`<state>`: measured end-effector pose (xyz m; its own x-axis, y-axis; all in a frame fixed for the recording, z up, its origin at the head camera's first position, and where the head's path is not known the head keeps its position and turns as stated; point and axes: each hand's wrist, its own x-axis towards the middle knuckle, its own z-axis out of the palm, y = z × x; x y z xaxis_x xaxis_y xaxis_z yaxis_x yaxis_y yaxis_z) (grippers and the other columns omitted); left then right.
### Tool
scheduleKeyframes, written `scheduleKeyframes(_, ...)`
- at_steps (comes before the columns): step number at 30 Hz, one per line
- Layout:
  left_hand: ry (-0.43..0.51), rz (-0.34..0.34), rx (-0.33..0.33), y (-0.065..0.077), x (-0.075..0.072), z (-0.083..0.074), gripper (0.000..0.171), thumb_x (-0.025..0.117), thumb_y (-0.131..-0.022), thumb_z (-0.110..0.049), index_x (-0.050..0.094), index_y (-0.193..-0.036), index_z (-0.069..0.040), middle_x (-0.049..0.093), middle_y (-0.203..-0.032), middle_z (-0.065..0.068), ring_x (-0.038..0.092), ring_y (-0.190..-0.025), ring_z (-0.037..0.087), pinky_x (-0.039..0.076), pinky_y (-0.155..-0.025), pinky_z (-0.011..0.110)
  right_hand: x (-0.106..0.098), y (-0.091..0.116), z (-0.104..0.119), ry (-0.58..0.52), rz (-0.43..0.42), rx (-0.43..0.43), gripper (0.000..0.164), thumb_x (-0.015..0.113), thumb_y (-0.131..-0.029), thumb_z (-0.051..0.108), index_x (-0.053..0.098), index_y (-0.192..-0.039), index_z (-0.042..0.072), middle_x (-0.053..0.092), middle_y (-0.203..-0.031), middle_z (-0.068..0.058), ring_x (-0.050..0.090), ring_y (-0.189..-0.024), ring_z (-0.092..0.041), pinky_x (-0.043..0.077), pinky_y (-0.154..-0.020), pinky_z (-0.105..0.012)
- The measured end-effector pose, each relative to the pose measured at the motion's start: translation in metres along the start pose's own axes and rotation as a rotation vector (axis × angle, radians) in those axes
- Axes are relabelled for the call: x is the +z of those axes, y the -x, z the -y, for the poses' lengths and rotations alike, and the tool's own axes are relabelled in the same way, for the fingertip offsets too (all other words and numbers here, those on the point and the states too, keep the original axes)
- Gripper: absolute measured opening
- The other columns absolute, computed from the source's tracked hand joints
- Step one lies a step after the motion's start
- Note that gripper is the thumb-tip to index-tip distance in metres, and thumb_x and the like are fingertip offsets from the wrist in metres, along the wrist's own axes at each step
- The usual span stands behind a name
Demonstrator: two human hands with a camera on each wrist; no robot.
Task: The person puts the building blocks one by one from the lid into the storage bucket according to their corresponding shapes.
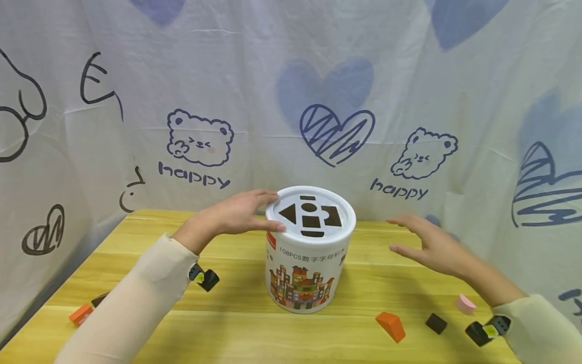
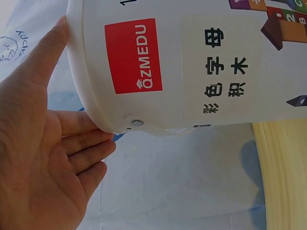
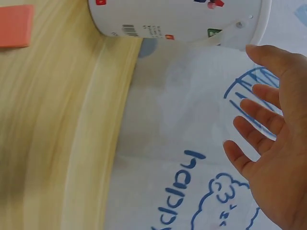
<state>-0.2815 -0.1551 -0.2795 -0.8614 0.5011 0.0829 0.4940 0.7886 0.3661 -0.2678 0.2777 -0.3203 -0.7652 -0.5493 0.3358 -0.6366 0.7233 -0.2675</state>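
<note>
A white lidded bucket (image 1: 304, 275) printed with colourful block buildings stands upright on the table. Its white lid (image 1: 313, 240) has several dark shaped cutouts, among them a triangle and a circle. My left hand (image 1: 238, 212) touches the left side of the lid rim, thumb and fingers spread apart along it. In the left wrist view the bucket's red label (image 2: 134, 56) faces me beside that hand. To the right of the bucket, my right hand (image 1: 427, 247) hovers in the air, apart from it, with fingers extended and nothing held.
On the right of the wooden table (image 1: 218, 323) lie an orange block (image 1: 391, 326), a black block (image 1: 436, 323) and a pink block (image 1: 466, 304). Another orange block (image 1: 81, 314) lies at left, near a dark piece partly behind my sleeve. A printed curtain (image 1: 254, 91) hangs behind.
</note>
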Motion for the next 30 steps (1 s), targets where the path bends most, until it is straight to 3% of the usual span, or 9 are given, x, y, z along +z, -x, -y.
scheduleKeyframes(12,-0.005,0.0,-0.01,0.0,0.001,0.001,0.105,0.058,-0.074,-0.081,0.036,-0.152,-0.014,0.032,-0.156,0.008,0.032,-0.141,0.031,0.028,-0.113,0.055,0.018,0.036,-0.024,0.009,-0.063,0.014,0.053,0.072,-0.091,0.027,0.054,-0.136,0.007,0.056,-0.132,-0.012,0.052,-0.118,-0.033,0.047,-0.091,-0.055)
scheduleKeyframes(18,-0.011,-0.002,-0.009,-0.001,0.003,0.001,0.105,0.058,-0.074,-0.08,0.036,-0.152,-0.014,0.032,-0.157,0.008,0.032,-0.141,0.032,0.027,-0.113,0.056,0.026,0.063,-0.039,0.012,-0.049,0.092,0.052,0.071,-0.092,0.029,0.053,-0.137,0.01,0.056,-0.133,-0.009,0.053,-0.118,-0.029,0.048,-0.089,-0.048)
scheduleKeyframes(24,-0.004,-0.007,-0.011,-0.001,0.004,0.001,0.105,0.059,-0.075,-0.079,0.036,-0.152,-0.013,0.032,-0.156,0.01,0.031,-0.141,0.031,0.026,-0.114,0.055,0.038,0.089,-0.055,0.013,-0.056,0.13,0.048,0.073,-0.09,0.023,0.058,-0.131,0.004,0.061,-0.126,-0.012,0.056,-0.111,-0.033,0.053,-0.081,-0.048)
scheduleKeyframes(30,0.005,-0.005,-0.015,0.0,0.003,-0.001,0.104,0.059,-0.076,-0.079,0.035,-0.152,-0.012,0.032,-0.156,0.011,0.032,-0.141,0.033,0.027,-0.113,0.056,0.043,0.113,-0.074,-0.013,-0.079,0.208,0.045,0.075,-0.088,0.019,0.061,-0.127,0.003,0.064,-0.121,-0.014,0.055,-0.106,-0.016,0.054,-0.076,-0.037)
